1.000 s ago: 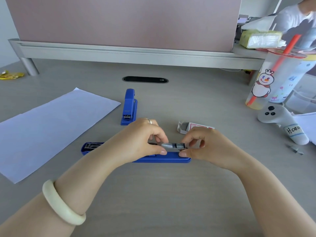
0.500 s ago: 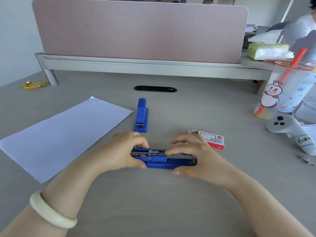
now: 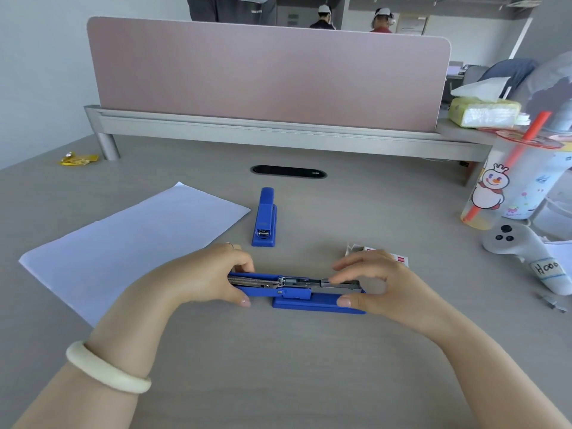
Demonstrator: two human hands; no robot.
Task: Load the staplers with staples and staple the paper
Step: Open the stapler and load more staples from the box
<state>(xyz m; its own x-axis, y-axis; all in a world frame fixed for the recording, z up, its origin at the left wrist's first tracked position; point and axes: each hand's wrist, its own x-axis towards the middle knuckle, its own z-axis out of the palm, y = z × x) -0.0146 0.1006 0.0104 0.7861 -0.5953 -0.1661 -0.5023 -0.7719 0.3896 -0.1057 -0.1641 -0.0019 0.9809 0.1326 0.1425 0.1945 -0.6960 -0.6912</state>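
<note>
— Where do we have the stapler?

— The open stapler (image 3: 297,289) lies crosswise on the desk (image 3: 278,366), right in front of us. Its blue lid is swung out flat to the left, and the metal staple channel lies bare above the base.

— And our hands?

— Our left hand (image 3: 210,274) grips the swung-out lid end, with the fingers curled over the far side and the thumb on the near edge. Our right hand (image 3: 380,280) holds the other end, with the fingers laid over the metal channel and the thumb pressed against the near side of the blue base. Both are closed round the stapler; neither is spread wide.

— Can we see staples in the channel?

— We cannot tell. Our fingers cover that part.

— What about the other things we need?

— The second stapler (image 3: 264,218) sits closed farther back, its nose pointing toward us, apart from both hands. The sheet of paper (image 3: 133,243) lies flat to the left, and our left forearm hides part of its near corner. The box of staples (image 3: 399,261) sits just behind our right hand and is mostly hidden by it.

— Anything else around us?

— On the right stands a cup (image 3: 523,181) with a red straw. A white controller (image 3: 523,252) with a handwritten label lies beside the cup. Near the controller, by the right edge, lie a few loose staples (image 3: 554,303). We wear a pale bracelet (image 3: 105,371) on the left wrist, and a pink divider (image 3: 269,72) closes off the back of the desk.
</note>
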